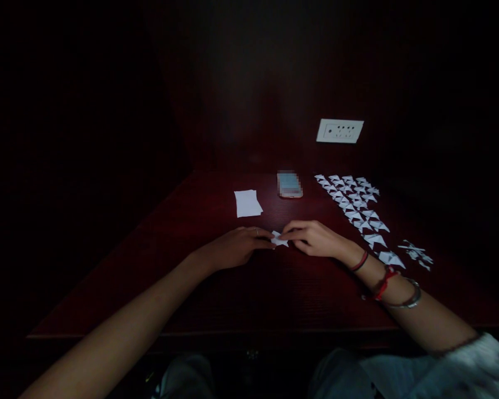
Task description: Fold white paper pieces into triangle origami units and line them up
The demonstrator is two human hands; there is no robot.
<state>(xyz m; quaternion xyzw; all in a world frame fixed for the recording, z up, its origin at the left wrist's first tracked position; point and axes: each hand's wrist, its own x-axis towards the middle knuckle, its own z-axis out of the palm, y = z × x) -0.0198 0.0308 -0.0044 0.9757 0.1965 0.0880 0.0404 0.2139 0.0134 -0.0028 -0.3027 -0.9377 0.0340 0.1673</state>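
Note:
A small folded piece of white paper lies on the dark red table between my two hands. My left hand, with a ring on one finger, has its fingertips closed on the paper's left side. From the right, the fingers of my right hand press on the paper's other side. The fingers partly cover it, so its exact fold cannot be made out. Beyond my hands sits a stack of white paper sheets. To the right, several folded white paper shapes with pointed ends are laid out in rows.
Behind the paper stack, a phone with a blurred screen lies near the back panel. A heap of thin white paper strips is at the right. A white wall socket is set in the back panel. The table's front edge runs below my forearms.

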